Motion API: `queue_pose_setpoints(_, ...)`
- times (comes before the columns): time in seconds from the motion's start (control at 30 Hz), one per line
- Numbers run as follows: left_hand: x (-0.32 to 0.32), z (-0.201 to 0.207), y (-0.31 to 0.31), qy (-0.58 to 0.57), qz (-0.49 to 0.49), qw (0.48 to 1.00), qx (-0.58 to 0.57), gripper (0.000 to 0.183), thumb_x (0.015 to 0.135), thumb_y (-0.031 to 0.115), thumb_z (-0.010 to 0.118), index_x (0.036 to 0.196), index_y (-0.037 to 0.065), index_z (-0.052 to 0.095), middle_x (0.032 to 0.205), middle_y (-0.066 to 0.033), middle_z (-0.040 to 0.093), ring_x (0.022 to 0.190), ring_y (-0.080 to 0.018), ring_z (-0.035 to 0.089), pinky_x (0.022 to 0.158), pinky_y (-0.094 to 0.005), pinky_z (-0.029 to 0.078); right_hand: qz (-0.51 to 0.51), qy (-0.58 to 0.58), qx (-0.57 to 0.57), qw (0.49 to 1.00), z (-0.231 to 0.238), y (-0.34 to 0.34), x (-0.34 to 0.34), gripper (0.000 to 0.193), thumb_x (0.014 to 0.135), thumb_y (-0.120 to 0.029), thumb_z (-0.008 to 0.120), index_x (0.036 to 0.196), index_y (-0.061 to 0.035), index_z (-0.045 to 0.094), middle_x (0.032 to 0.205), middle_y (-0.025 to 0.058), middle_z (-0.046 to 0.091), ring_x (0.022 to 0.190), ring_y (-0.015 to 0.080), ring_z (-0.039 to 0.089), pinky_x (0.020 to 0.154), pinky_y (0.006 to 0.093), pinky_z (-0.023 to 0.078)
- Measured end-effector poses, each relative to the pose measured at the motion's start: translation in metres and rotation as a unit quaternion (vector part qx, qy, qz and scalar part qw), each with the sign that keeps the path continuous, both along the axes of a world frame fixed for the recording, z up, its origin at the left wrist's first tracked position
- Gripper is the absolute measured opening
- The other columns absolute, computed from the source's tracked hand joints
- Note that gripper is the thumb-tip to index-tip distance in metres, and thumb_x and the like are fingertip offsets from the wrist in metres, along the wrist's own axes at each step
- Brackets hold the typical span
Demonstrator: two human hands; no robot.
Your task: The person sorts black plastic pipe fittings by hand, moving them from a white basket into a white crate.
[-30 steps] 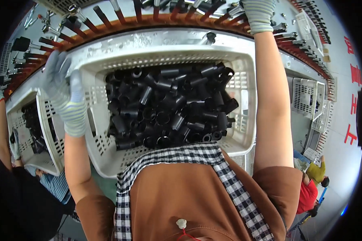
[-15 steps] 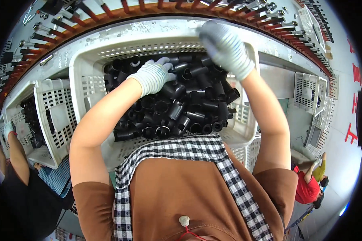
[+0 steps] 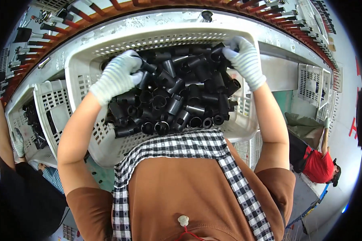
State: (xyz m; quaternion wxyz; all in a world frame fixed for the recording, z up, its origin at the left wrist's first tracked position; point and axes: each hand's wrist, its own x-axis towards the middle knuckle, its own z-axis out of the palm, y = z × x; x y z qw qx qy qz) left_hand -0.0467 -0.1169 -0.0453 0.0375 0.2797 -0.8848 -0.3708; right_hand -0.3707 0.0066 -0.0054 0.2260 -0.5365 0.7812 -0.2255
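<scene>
A white perforated plastic crate (image 3: 78, 60) in front of me holds a heap of short black tubes (image 3: 175, 105), some with notched ends. My left hand (image 3: 120, 75), in a striped white-and-grey knit glove, is at the left of the heap, its thumb and fingers closed about a black tube (image 3: 149, 66). At the crate's far right corner, my right hand (image 3: 245, 60), gloved alike, pinches another black tube (image 3: 218, 52) above the heap. The fingertips of both hands are partly hidden. On the metal ledge beyond the crate lies one black piece (image 3: 207, 16).
Past the ledge (image 3: 165, 21) runs a curved orange-brown rack (image 3: 104, 18) of red-and-black handled parts. More white crates stand at left (image 3: 52, 96) and right (image 3: 309, 86). A co-worker's gloved hand (image 3: 18, 142) is by the left crate. A person in red (image 3: 317, 166) is at right.
My right hand has come back from the ledge to the heap, and a black piece now shows on the ledge. My left hand has shifted left over the heap.
</scene>
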Motion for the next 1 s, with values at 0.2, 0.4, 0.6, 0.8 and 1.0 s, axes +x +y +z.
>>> queue_pose_setpoints(0.2,0.012,0.033,-0.006,0.194,0.158,0.955,0.156,0.035,0.069,0.019,0.069,0.061,0.002,0.041,0.063,-0.0047,0.041,0.061,-0.0153,0.041,0.059,-0.0295,0.036,0.115,0.196,0.265,0.937,-0.022,0.008,0.022,0.035,0.077,-0.024,0.058,0.107,-0.0061,0.064,0.093,0.022,0.066,0.089,0.037,0.063,0.084,0.044,0.05)
queue_pose_setpoints(0.4,-0.03,0.076,-0.015,0.328,0.165,0.924,0.104,0.022,0.073,0.011,0.068,0.066,0.002,0.049,0.067,0.0014,0.047,0.062,-0.0074,0.04,0.058,-0.0238,0.035,0.17,0.197,0.248,0.933,-0.047,0.0,0.037,0.027,0.083,-0.027,0.059,0.093,-0.0034,0.067,0.086,0.02,0.066,0.087,0.0352,0.064,0.079,0.0429,0.05)
queue_pose_setpoints(0.6,-0.1,0.108,-0.08,0.46,0.186,0.868,-0.015,0.02,0.08,0.022,0.068,0.084,0.002,0.066,0.071,-0.0025,0.063,0.064,-0.009,0.056,0.06,-0.0249,0.044,0.157,0.131,0.049,0.978,-0.04,0.0,0.039,0.041,0.085,-0.041,0.06,0.091,-0.0011,0.066,0.088,0.0184,0.064,0.086,0.0347,0.061,0.077,0.0428,0.049)
queue_pose_setpoints(0.8,-0.148,0.103,-0.11,0.538,0.181,0.814,-0.124,0.018,0.075,0.005,0.07,0.074,0.005,0.052,0.062,0.001,0.045,0.057,-0.0107,0.041,0.056,-0.0263,0.039,0.202,0.112,0.02,0.973,-0.033,-0.004,0.046,0.036,0.084,-0.037,0.062,0.085,-0.0013,0.064,0.09,0.0176,0.06,0.085,0.036,0.059,0.076,0.0439,0.048)
queue_pose_setpoints(1.0,-0.139,0.08,-0.124,0.395,0.177,0.86,-0.271,0.019,0.074,0.014,0.07,0.072,0.0,0.057,0.067,-0.0082,0.052,0.062,-0.0188,0.049,0.058,-0.031,0.04,0.226,0.01,-0.134,0.965,-0.012,0.006,0.034,0.03,0.082,-0.028,0.065,0.09,0.0007,0.064,0.091,0.0173,0.061,0.085,0.0336,0.061,0.076,0.0395,0.049)
